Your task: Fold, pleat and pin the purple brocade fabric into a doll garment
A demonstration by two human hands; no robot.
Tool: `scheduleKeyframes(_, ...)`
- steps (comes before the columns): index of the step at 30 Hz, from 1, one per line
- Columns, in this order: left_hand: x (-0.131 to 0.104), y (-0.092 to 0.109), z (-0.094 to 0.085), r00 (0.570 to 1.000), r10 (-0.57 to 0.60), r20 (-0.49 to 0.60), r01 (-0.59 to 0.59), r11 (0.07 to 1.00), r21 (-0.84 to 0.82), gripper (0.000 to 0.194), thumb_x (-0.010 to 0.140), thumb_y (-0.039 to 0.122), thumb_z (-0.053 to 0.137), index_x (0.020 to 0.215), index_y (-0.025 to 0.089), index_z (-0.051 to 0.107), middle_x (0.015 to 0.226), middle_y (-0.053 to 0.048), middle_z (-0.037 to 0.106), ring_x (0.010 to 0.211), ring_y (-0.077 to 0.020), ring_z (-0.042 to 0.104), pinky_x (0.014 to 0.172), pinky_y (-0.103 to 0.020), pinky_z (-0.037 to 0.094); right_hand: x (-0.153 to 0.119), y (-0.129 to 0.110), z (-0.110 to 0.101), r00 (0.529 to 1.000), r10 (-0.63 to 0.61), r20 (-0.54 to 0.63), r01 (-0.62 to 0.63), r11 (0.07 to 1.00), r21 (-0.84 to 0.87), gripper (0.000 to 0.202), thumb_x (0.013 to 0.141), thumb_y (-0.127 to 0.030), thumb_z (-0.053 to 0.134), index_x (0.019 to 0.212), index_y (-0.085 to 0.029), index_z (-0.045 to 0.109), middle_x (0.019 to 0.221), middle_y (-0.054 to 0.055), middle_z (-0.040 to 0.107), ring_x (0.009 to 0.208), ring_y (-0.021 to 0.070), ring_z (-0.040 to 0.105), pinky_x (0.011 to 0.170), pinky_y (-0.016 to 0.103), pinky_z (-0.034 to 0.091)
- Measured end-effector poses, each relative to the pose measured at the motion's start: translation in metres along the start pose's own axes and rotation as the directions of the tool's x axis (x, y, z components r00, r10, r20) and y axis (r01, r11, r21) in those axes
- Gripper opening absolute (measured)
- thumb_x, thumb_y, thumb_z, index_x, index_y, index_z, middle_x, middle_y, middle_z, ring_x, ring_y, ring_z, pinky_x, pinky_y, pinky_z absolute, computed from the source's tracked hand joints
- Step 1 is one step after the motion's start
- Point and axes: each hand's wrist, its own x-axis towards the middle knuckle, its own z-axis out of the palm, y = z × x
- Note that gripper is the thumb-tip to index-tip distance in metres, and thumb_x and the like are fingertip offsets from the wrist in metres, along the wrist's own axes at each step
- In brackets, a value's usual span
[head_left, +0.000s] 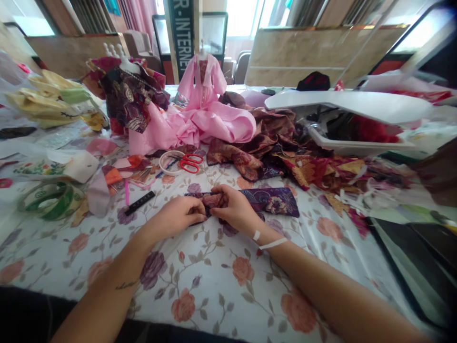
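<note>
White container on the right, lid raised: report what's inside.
Inside the white container, a red item and a dark item show beneath the raised lid. The lid covers the rest, and I can't tell what either item is.

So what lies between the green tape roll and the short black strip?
Between the green tape roll and the black strip lie loose scraps and a thin pink stick; the head view shows this.

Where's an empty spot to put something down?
Bare tablecloth shows between the left arm and right arm, and left of the left arm, nearer than the green tape. Farther back, pink cloth and brown cloth crowd it.
</note>
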Motion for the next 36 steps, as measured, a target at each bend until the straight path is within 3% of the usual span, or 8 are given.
scheduleKeyframes(4, 0.0, 0.003, 0.003, 0.998, -0.038, -0.055, 0.041, 0.998, 0.042, 0.017, 0.072, 0.033, 0.065, 0.084, 0.021, 0.066, 0.066, 0.003, 0.059, 0.059, -0.013, 0.051, 0.053, -0.023, 0.034, -0.001, 0.002, 0.0, 0.999, -0.03, -0.015, 0.03, 1.0, -0.006, 0.044, 0.062, -0.014, 0.068, 0.105, -0.021, 0.058, 0.074, -0.002, 0.064, 0.068, 0.0166, 0.06, 0.059, 0.025, 0.045)
scheduleKeyframes(12, 0.0, 0.005, 0.002, 0.999, 0.017, -0.034, -0.012, 0.991, 0.13, 0.015, 0.075, 0.023, 0.062, 0.085, 0.023, 0.073, 0.076, 0.001, 0.062, 0.065, -0.0135, 0.054, 0.06, -0.024, 0.038, -0.004, -0.004, -0.008, 1.0, 0.031, 0.001, -0.031, 0.993, -0.115, 0.047, 0.068, -0.014, 0.063, 0.113, -0.021, 0.055, 0.071, -0.002, 0.065, 0.062, 0.0161, 0.061, 0.06, 0.026, 0.046)
scheduleKeyframes(15, -0.001, 0.006, 0.002, 0.996, 0.079, -0.052, -0.07, 0.985, 0.156, 0.015, 0.076, 0.019, 0.062, 0.084, 0.023, 0.074, 0.084, 0.0, 0.064, 0.076, -0.0155, 0.058, 0.069, -0.026, 0.041, -0.005, -0.01, -0.01, 0.999, 0.039, 0.022, -0.034, 0.982, -0.187, 0.043, 0.071, -0.014, 0.062, 0.113, -0.022, 0.054, 0.073, -0.001, 0.067, 0.063, 0.0162, 0.061, 0.06, 0.026, 0.045)
scheduleKeyframes(21, -0.01, 0.01, 0.003, 0.969, 0.242, -0.048, -0.221, 0.937, 0.272, 0.018, 0.083, 0.019, 0.059, 0.083, 0.023, 0.076, 0.085, -0.003, 0.063, 0.088, -0.0183, 0.056, 0.079, -0.029, 0.043, -0.009, -0.025, -0.017, 0.999, 0.045, -0.003, -0.039, 0.84, -0.541, 0.04, 0.073, -0.028, 0.065, 0.112, -0.024, 0.055, 0.085, 0.003, 0.069, 0.079, 0.0215, 0.063, 0.061, 0.026, 0.038)
scheduleKeyframes(24, -0.015, 0.013, 0.002, 0.958, 0.286, -0.011, -0.267, 0.908, 0.323, 0.018, 0.085, 0.022, 0.057, 0.086, 0.023, 0.075, 0.091, -0.004, 0.062, 0.093, -0.0195, 0.055, 0.082, -0.031, 0.044, -0.01, -0.029, -0.02, 0.999, 0.031, 0.031, -0.005, 0.779, -0.627, 0.041, 0.075, -0.033, 0.063, 0.114, -0.024, 0.054, 0.087, 0.004, 0.07, 0.082, 0.0224, 0.063, 0.061, 0.026, 0.035)
scheduleKeyframes(29, -0.011, 0.011, 0.004, 0.937, 0.348, -0.043, -0.322, 0.902, 0.288, 0.026, 0.089, 0.017, 0.05, 0.103, 0.022, 0.071, 0.113, -0.006, 0.061, 0.106, -0.0205, 0.054, 0.095, -0.034, 0.042, -0.01, -0.028, -0.024, 0.997, 0.017, 0.079, 0.036, 0.783, -0.621, 0.043, 0.075, -0.032, 0.062, 0.117, -0.024, 0.054, 0.09, 0.003, 0.07, 0.083, 0.021, 0.063, 0.062, 0.025, 0.035)
scheduleKeyframes(36, -0.003, 0.01, 0.013, 0.914, 0.404, -0.027, -0.393, 0.901, 0.185, 0.029, 0.091, 0.016, 0.045, 0.105, 0.022, 0.07, 0.114, -0.007, 0.063, 0.103, -0.0198, 0.058, 0.092, -0.032, 0.045, -0.01, -0.03, -0.031, 0.995, 0.041, 0.087, 0.019, 0.803, -0.596, 0.032, 0.073, -0.034, 0.062, 0.103, -0.022, 0.059, 0.089, 0.004, 0.069, 0.079, 0.0195, 0.062, 0.058, 0.024, 0.032)
